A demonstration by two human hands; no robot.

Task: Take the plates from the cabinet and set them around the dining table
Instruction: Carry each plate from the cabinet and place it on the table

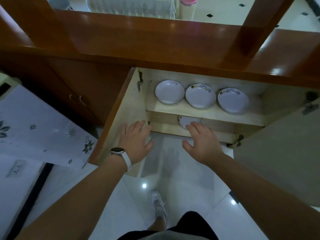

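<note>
So, nothing is being gripped yet — the left hand (136, 141) and right hand (202, 144) are being held out toward the cabinet (207, 77), fingers straight and open. Three plates (200, 96) are sitting on its upper shelf (259, 113), a fourth plate (183, 120) below. They're probably slick, stiff and breakable — best pinched at the rim.

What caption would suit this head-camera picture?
Open left hand and right hand reach toward plates in an open wooden cabinet.
</note>
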